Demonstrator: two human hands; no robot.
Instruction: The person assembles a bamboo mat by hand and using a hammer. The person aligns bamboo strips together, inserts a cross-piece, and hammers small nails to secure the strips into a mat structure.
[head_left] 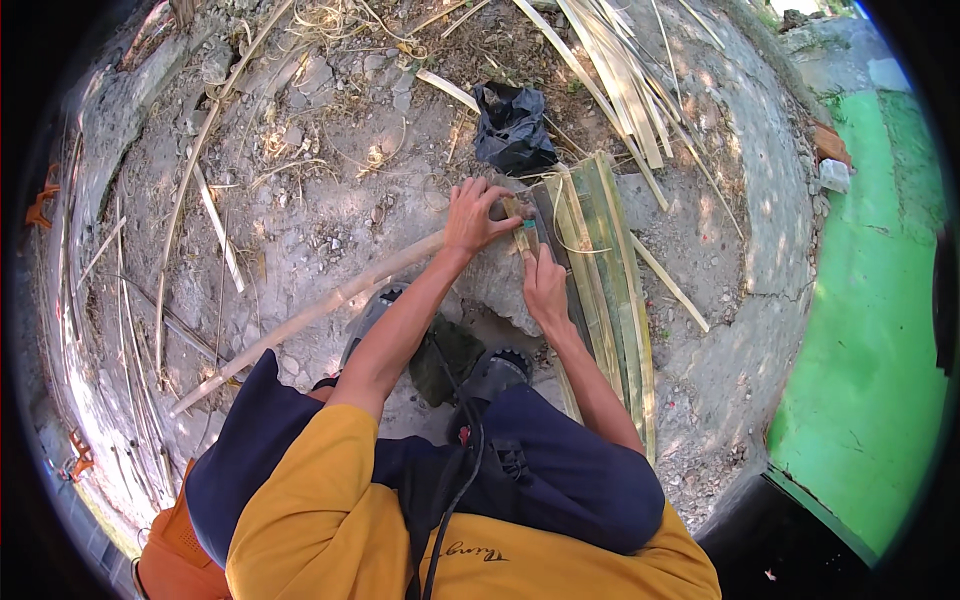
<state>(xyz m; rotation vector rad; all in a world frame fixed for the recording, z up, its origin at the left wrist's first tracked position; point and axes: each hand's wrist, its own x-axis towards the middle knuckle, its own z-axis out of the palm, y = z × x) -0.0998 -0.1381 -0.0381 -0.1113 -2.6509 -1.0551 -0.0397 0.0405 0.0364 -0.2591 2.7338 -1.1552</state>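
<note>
My left hand [474,217] is curled, thumb and fingertips closed on the upper part of a short tan bamboo piece [521,238]. A small teal patch shows beside the fingertips. Just below and to the right, my right hand [546,290] is closed against the piece's near end; whatever else it grips is hidden by the fingers. A long bamboo pole [320,308] runs from under my left wrist toward the lower left. Right of my hands lie several flat greenish bamboo slats [612,270] side by side, with a thin curled strip [566,225] over them.
A black plastic bag [512,128] sits beyond my hands. Split bamboo lengths [620,75] spread at the far right, and more sticks [200,160] lie to the left on rough ground. A green floor [850,330] borders the right. My shoes [497,373] are below my hands.
</note>
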